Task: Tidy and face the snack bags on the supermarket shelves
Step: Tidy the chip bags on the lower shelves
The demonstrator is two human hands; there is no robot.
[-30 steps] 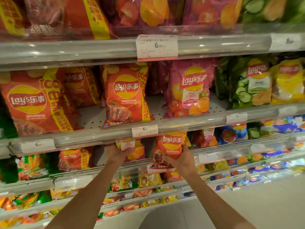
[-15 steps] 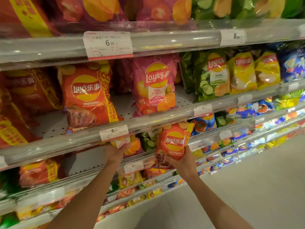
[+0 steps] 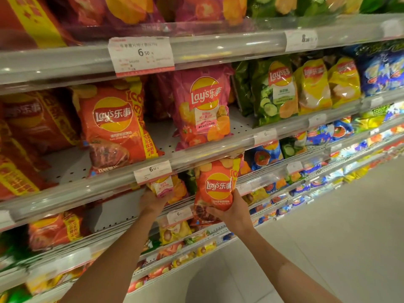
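Red bag now lifted clear of shelf in right hand, fingers wrapped round it; left hand grips pink bag; refacing under way.

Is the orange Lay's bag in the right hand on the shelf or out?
Out: right hand holds the orange bag upright before the shelf edge.

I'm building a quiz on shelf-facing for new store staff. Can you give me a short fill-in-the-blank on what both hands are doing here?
1. The right hand holds a small ____ Lay's bag in front of the shelves.
2. The left hand holds a small bag with a ____ label.
3. The price tag just above the left hand reads ____.
4. Beside the pink Lay's bag, on its right, stands a ____ cucumber bag.

Missing words: orange; pink; 6.50; green
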